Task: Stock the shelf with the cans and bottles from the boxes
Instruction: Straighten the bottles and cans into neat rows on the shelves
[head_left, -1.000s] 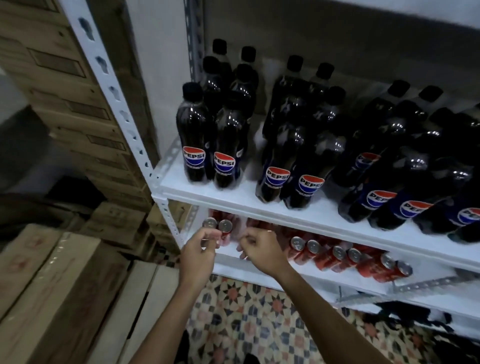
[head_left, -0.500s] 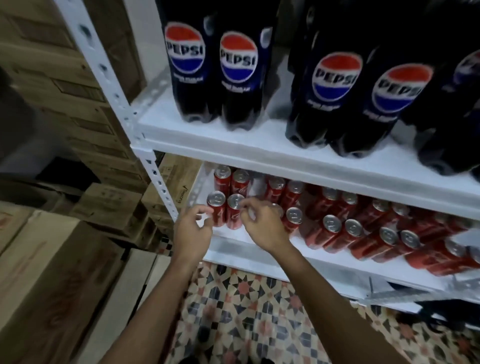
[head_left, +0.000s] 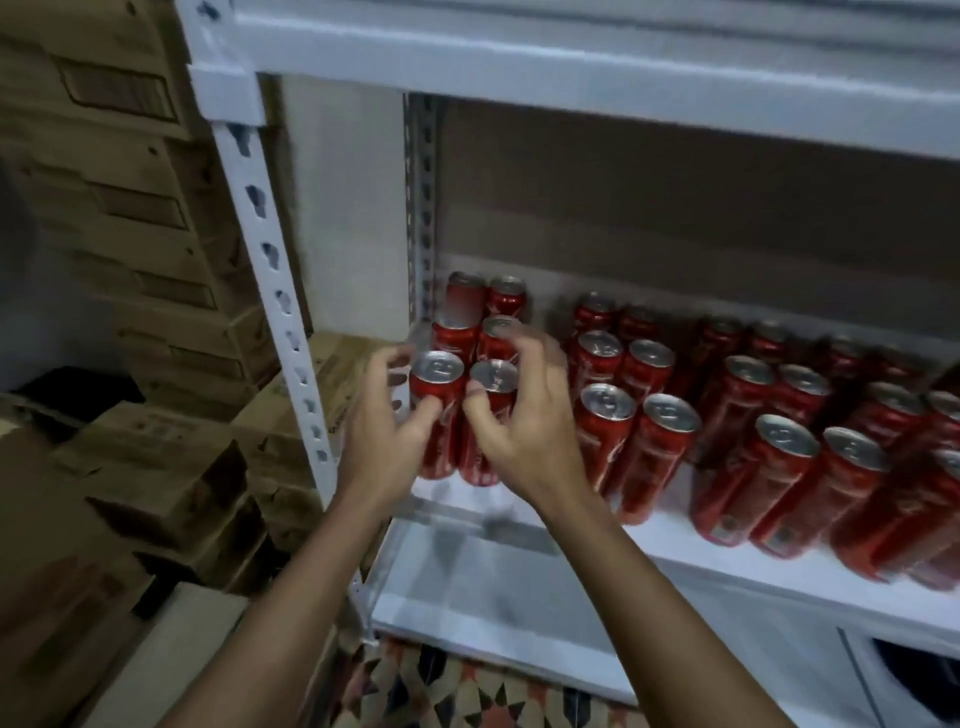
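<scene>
Head view. A storeroom: stacked cardboard boxes fill the 9 o'clock side, patterned floor tiles show at 6 o'clock, and a white metal shelving unit spans the frame from 12 to 4 o'clock. The shelf board carries red soda cans standing upright in paired columns that run front to back.

At centre, the front pair of the leftmost column is being handled. The left hand curls round the front left can, thumb on its near face and fingers towards its outer side. The right hand curls round the front right can, thumb on its near face and fingers arched over its rim. The two cans touch each other and stand on the board near its front edge. Motion blur hides whether every fingertip makes contact.

Handling, as judged: full cans are moderately heavy, rigid under a side grip, with smooth walls likely to slip if damp. The mid-body, thumb opposed to fingers, offers the firmest hold. Tall and narrow, they would tip readily and could topple neighbours.
</scene>
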